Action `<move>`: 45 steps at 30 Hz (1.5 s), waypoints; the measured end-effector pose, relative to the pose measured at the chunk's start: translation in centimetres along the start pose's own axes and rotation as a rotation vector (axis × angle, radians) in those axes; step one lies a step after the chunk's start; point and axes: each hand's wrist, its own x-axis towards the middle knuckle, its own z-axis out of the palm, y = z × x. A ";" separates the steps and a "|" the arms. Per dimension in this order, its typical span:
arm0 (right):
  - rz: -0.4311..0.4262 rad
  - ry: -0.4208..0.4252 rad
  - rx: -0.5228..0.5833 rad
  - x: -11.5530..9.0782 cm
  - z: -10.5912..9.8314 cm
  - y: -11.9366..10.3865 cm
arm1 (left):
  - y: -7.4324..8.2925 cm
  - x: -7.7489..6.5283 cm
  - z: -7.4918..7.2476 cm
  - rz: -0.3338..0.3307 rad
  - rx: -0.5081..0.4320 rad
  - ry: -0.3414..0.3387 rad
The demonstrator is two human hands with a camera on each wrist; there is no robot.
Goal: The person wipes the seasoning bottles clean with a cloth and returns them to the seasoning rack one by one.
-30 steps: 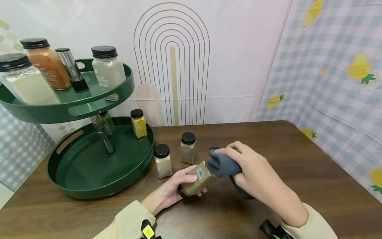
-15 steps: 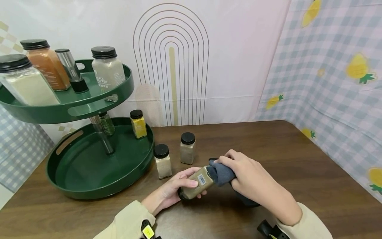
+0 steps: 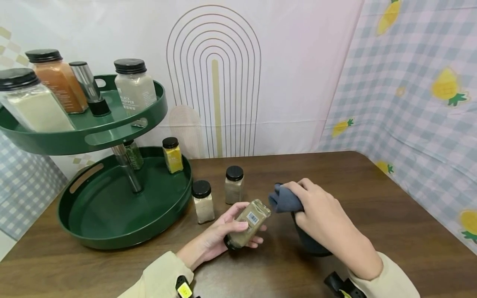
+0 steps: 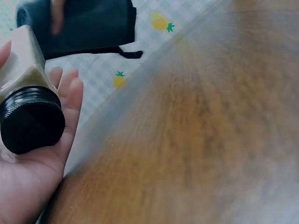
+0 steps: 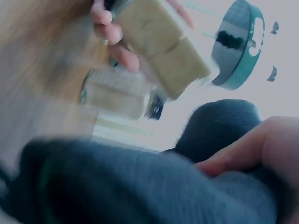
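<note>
Left hand [image 3: 216, 236], lower centre: fingers curled round tilted jar [image 3: 253, 223] | right hand [image 3: 324, 213], lower right: fingers clamped on cloth [image 3: 286, 199], beside jar | 2-tier stand [image 3: 108, 203]: left

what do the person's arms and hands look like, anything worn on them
The left hand and right hand are gloveless. The left sleeve and right sleeve are pale cream-yellow. By the left cuff sits a black device with a yellow square; by the right, a black device with a yellow-green patch, partly cut off.
</note>
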 end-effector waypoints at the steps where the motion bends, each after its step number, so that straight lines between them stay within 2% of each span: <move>1: -0.005 0.027 0.045 0.0 0.0 -0.2 | 0.0 0.0 0.0 -0.005 0.012 0.001; 4: -0.047 0.067 0.145 -0.1 0.1 -0.9 | 0.0 0.0 0.0 -0.025 0.068 0.013; 7: -0.094 0.072 0.184 -0.2 0.5 -1.4 | 0.2 0.0 0.2 -0.048 0.121 0.032; 15: -0.201 0.038 0.095 -0.4 0.7 -1.7 | 0.2 -0.3 0.5 -0.124 0.249 0.081; 23: -0.188 -0.048 -0.052 -0.5 0.3 -1.4 | 0.0 -0.4 0.2 -0.088 0.195 0.090; 28: -0.183 -0.105 -0.085 -0.6 0.0 -1.1 | -0.2 -0.7 0.1 -0.083 0.191 0.089; 34: -0.116 -0.199 -0.155 -0.6 -0.6 -0.5 | -0.3 -0.8 -0.1 -0.067 0.180 0.073; 36: -0.075 -0.176 -0.142 -0.6 -0.7 -0.3 | -0.3 -0.7 0.0 -0.069 0.183 0.067; 38: -0.052 -0.094 -0.084 -0.5 -0.6 -0.4 | -0.3 -0.6 0.0 -0.081 0.193 0.067; 40: -0.064 0.003 -0.001 -0.5 -0.5 -0.7 | -0.2 -0.6 0.2 -0.097 0.204 0.068; 42: -0.117 0.062 0.070 -0.5 -0.1 -1.1 | -0.2 -0.4 0.3 -0.113 0.221 0.076; 45: -0.224 0.052 0.101 -0.5 0.3 -1.5 | 0.0 -0.3 0.5 -0.142 0.254 0.094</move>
